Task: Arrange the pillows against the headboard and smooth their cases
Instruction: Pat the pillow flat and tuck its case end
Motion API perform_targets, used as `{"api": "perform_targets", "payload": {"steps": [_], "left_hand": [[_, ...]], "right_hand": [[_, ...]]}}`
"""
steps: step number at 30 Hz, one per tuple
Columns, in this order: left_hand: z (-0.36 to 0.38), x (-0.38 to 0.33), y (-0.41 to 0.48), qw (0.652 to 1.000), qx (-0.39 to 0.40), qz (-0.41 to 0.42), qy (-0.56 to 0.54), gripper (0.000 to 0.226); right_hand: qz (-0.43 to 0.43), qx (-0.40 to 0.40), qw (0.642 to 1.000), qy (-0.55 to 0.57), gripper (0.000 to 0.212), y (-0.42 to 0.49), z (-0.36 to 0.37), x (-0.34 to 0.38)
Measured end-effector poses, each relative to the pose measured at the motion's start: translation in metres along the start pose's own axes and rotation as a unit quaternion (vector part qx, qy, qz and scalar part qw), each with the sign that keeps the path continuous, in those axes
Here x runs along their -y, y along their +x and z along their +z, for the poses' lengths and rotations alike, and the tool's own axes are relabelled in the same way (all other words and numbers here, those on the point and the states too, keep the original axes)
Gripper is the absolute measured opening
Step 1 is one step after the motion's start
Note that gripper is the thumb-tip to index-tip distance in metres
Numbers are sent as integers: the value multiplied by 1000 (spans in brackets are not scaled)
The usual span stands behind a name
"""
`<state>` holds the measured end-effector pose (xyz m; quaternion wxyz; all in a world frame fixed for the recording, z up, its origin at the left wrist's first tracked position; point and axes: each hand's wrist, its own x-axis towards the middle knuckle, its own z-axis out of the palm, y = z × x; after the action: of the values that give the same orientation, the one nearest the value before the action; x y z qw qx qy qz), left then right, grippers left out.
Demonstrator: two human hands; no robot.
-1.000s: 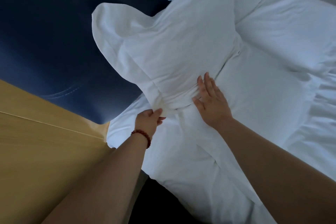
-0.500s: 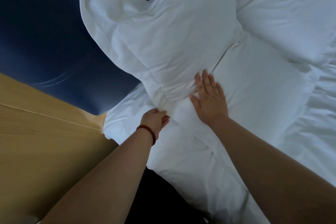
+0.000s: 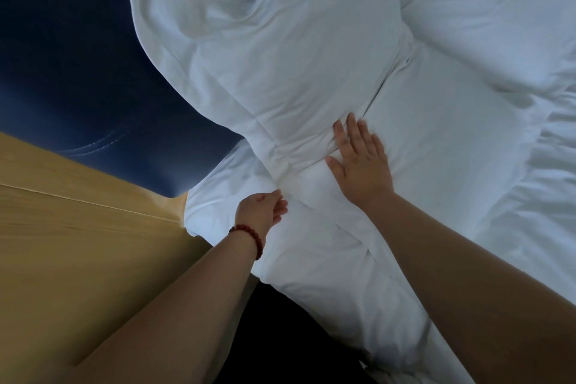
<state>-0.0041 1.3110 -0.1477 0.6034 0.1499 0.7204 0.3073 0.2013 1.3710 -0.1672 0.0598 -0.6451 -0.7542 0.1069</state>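
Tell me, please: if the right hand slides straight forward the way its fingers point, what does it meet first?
Most likely the upright pillow. The right hand lies flat, its fingertips already at the pillow's creased lower edge, so it would press into that; depth here is hard to judge.

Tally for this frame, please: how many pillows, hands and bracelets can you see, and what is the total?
Pillows: 2, the near pillow propped against the navy headboard and a second pillow beside it.
Hands: 2, left hand and right hand.
Bracelets: 1, a red bead bracelet.
Total: 5
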Motion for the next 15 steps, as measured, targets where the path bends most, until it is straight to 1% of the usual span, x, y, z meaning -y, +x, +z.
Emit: {"api": "perform_targets", "payload": {"steps": [2, 4, 6, 8, 10, 11, 13, 15], "left_hand": [[-1, -7, -15, 998, 10, 54, 31, 19], [3, -24, -30, 989, 26, 131, 60, 18], [7, -48, -44, 970, 30, 221, 96, 14], [7, -75, -56, 944, 36, 304, 120, 14], [4, -101, -65, 911, 37, 383, 151, 17], [1, -114, -67, 888, 32, 426, 172, 19], [-5, -137, -72, 840, 13, 503, 205, 22], [-7, -160, -75, 797, -14, 557, 233, 25]], "right_hand": [[10, -11, 1000, 22, 68, -1, -4, 5], [15, -43, 998, 50, 65, -1, -11, 13], [7, -101, 993, 68, 59, 1, -21, 21], [0, -163, 984, 70, 49, 5, -35, 30], [-12, -204, 977, 62, 44, 14, -52, 40], [-25, -213, 975, 59, 45, 21, -61, 45], [-54, -220, 972, 56, 47, 35, -78, 56], [-76, -224, 970, 53, 49, 51, -95, 66]]}}
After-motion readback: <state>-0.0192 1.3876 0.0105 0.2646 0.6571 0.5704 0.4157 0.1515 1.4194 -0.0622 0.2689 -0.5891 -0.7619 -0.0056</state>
